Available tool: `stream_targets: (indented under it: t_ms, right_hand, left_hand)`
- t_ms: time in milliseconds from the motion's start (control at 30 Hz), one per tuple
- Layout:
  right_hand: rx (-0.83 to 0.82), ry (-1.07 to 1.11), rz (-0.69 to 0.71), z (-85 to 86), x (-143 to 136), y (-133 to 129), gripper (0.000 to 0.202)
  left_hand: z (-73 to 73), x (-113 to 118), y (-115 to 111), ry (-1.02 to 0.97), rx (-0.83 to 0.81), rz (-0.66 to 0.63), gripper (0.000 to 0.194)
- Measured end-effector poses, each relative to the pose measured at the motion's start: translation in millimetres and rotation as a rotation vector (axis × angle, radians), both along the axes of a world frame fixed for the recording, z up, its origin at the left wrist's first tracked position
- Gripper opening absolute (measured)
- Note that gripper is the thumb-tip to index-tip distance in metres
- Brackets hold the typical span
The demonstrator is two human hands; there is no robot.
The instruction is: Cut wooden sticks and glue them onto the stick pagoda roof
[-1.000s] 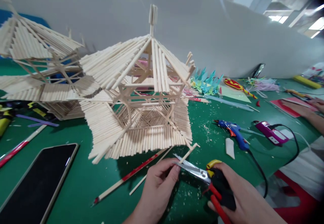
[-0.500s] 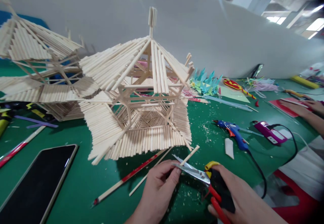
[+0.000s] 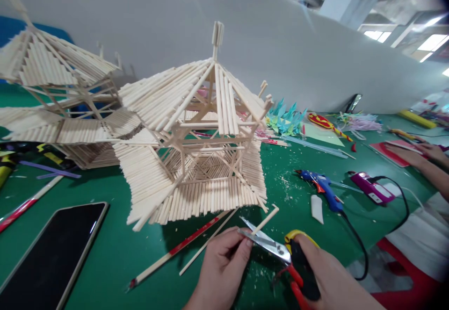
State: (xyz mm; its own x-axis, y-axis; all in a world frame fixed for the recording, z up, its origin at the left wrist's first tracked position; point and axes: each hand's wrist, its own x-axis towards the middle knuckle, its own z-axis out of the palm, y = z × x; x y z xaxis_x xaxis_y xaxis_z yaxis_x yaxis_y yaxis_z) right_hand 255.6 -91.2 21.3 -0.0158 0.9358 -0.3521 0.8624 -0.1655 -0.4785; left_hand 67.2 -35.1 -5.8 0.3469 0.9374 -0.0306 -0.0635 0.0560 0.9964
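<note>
My left hand [image 3: 224, 263] is closed in a pinch on a short wooden stick [image 3: 265, 220], whose free end points up and to the right. Scissors [image 3: 271, 245] with red and yellow handles are in my right hand [image 3: 326, 272], their blades parted around the stick close to my left fingertips. Just behind the hands stands a pavilion model [image 3: 206, 141] built of pale sticks, its roof partly open at the front. A red-marked stick [image 3: 182, 244] and a thin stick [image 3: 206, 248] lie left of my left hand.
At the left are a phone [image 3: 52, 254] and a second stick model [image 3: 70, 104]. To the right lie a blue glue gun [image 3: 324, 189], a white piece [image 3: 316, 208] and a purple device [image 3: 372, 188] with cables. Another person's hands [image 3: 417, 153] rest near a red sheet.
The view has shifted slightly, so the models sit a little lower and further right. Both hands keep their hold on the stick and scissors; the blades remain around the stick.
</note>
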Motion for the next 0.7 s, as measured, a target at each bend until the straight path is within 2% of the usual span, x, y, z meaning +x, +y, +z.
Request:
stream_targets:
  t_ms: [233, 333, 467, 567, 700]
  right_hand:
    - [0.003, 0.002, -0.026, -9.4, 1, -4, 0.032]
    - [-0.006, 0.019, -0.040, -1.6, -3, -2, 0.027]
    - [-0.008, 0.031, -0.070, 12.8, -8, 1, 0.019]
    - [-0.014, 0.032, -0.056, 14.1, -6, 0, 0.017]
    - [0.022, 0.010, -0.054, 3.2, -2, -4, 0.021]
  left_hand:
    - [-0.9, 1, -1, -0.003, -0.045, -0.034, 0.022]
    - [1.4, 0, 0, -0.039, -0.097, -0.091, 0.023]
    - [1.4, -3, 3, -0.095, -0.218, -0.229, 0.023]
    - [-1.3, -5, 5, -0.118, -0.284, -0.297, 0.026]
    - [-2.1, -1, 4, -0.091, -0.268, -0.246, 0.028]
